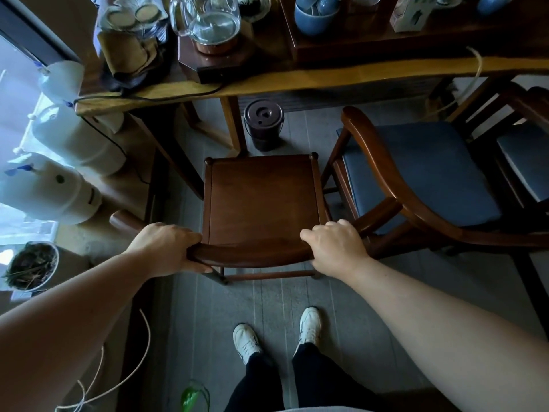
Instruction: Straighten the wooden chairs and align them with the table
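A dark wooden chair [261, 197] with a bare square seat stands in front of me, its front edge near the leg of the long wooden table [297, 80]. My left hand [166, 248] grips the left end of its curved backrest and my right hand [335, 248] grips the right end. Just to the right, touching or almost touching it, is a second wooden chair [383, 171] with a blue cushion, turned at an angle to the table. Part of a third cushioned chair [525, 162] shows at the far right edge.
A brown lidded bucket [263, 126] sits on the floor under the table, beyond the chair. White water containers [50, 191] and a plant pot [29, 266] line the left wall. The table carries a glass kettle [214, 22], blue cups [315, 16] and a cable. My feet [276, 331] are behind the chair.
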A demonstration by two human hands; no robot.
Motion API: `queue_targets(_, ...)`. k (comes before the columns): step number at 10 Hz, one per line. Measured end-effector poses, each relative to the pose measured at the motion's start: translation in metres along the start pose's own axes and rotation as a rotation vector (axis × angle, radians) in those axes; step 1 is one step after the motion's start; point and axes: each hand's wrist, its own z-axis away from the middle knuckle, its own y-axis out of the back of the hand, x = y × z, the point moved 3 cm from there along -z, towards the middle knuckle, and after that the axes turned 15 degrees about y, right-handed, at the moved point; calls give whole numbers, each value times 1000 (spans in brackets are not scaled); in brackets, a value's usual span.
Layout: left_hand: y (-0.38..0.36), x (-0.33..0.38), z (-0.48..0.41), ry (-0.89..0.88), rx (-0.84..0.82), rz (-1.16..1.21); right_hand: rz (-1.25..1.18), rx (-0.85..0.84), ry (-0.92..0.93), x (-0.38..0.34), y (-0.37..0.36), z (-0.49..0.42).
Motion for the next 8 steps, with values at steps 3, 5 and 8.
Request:
queue_targets(3,5,17,-3,16,9,133,48,-44,15,22,10,1)
queue_targets(5,3,24,4,10,42,100,29,-98,51,24,12,0)
queue_targets(8,57,30,14,-15,197,-55,32,-177,126,21,47,-4)
